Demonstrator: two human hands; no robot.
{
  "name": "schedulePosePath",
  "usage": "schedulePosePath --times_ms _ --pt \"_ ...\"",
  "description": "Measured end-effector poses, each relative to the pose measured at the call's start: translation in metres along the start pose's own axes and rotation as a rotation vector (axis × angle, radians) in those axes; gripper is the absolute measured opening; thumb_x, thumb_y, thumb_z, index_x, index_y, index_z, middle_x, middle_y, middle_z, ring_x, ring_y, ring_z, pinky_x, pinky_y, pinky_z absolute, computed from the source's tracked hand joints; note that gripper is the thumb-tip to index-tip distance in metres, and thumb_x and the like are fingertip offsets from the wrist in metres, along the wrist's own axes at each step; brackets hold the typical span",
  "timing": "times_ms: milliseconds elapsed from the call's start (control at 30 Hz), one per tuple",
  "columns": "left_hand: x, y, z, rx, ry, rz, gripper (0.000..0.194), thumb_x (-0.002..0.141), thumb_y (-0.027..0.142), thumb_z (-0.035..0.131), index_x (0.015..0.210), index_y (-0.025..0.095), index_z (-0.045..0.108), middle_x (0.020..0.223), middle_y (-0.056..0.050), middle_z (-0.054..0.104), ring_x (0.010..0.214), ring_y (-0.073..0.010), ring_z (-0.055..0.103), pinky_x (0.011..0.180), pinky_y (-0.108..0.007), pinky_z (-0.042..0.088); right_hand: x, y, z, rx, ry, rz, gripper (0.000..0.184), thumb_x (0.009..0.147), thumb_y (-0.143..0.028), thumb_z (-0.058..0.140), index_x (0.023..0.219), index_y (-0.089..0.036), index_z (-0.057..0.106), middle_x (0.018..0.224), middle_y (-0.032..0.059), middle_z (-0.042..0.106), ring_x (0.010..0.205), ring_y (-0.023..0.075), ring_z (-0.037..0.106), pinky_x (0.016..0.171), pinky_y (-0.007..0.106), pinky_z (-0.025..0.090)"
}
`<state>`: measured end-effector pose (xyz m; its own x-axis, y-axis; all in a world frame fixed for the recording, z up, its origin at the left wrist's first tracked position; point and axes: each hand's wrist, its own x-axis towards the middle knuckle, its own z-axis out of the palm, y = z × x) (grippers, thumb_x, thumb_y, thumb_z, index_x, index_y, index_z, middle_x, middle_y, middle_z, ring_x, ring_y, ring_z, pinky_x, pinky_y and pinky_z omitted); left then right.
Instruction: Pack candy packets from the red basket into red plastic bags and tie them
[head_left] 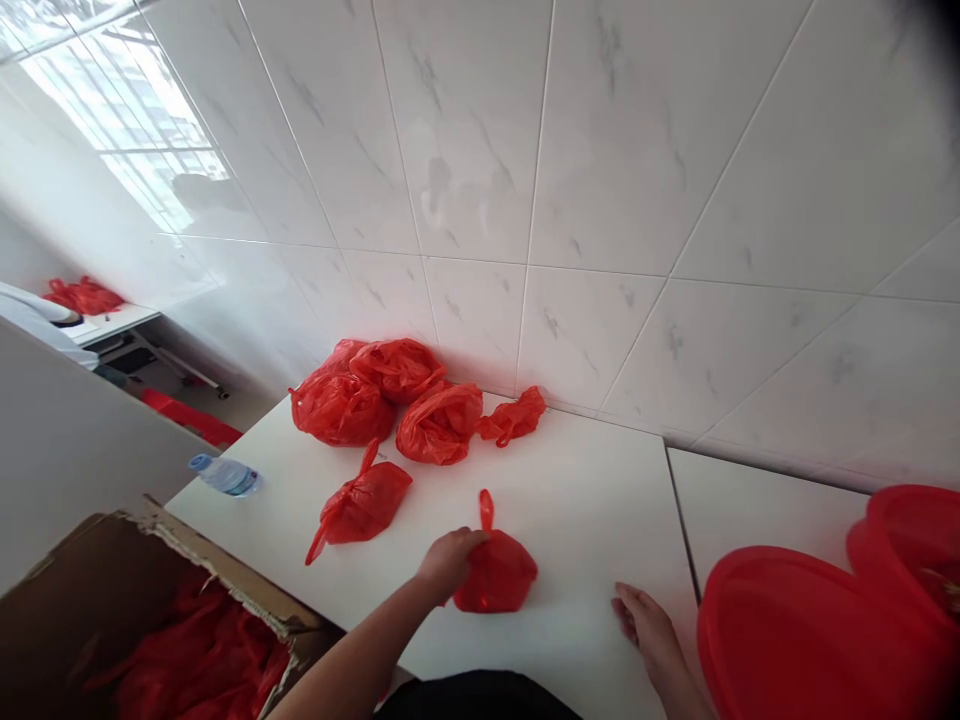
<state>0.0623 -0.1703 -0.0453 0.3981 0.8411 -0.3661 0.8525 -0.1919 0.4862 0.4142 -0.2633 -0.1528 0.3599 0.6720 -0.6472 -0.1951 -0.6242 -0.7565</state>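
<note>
My left hand (448, 562) is closed on a small tied red plastic bag (496, 572) that sits on the white table (585, 500), its knotted tail pointing up. My right hand (646, 625) lies flat on the table near the front edge with its fingers apart and nothing in it. Another tied red bag (361, 505) lies to the left of the held one. At the back of the table, against the tiled wall, is a heap of larger red bags (390, 400) and one small crumpled red bag (516, 416).
An open cardboard box (150, 610) with red bags inside stands at the lower left. A plastic water bottle (225, 475) lies at the table's left edge. Red plastic basins (825, 630) sit at the lower right. Another person's sleeve (34, 315) shows far left.
</note>
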Motion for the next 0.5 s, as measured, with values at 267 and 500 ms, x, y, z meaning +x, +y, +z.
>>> schedulePosePath --times_ms 267,500 --pt "-0.056 -0.104 -0.065 0.074 0.365 -0.528 0.056 0.078 0.003 0.039 0.129 0.02 0.056 0.125 -0.011 0.059 0.114 -0.0256 0.057 0.09 -0.034 0.045 0.002 0.001 0.006 -0.019 0.036 -0.014 0.045 0.062 -0.051 0.068 0.09 -0.018 0.062 0.081 0.0029 0.066 0.083 0.0194 0.064 0.07 0.027 0.048" --pt "-0.021 -0.081 -0.076 0.212 0.584 -0.499 0.064 0.078 0.016 0.052 0.14 0.019 0.041 0.145 -0.017 0.037 0.131 -0.0375 0.036 0.097 -0.05 0.04 -0.003 -0.002 0.009 0.004 0.034 -0.029 0.044 0.063 -0.052 0.068 0.09 -0.018 0.063 0.083 0.0036 0.064 0.085 0.02 0.063 0.072 0.028 0.049"
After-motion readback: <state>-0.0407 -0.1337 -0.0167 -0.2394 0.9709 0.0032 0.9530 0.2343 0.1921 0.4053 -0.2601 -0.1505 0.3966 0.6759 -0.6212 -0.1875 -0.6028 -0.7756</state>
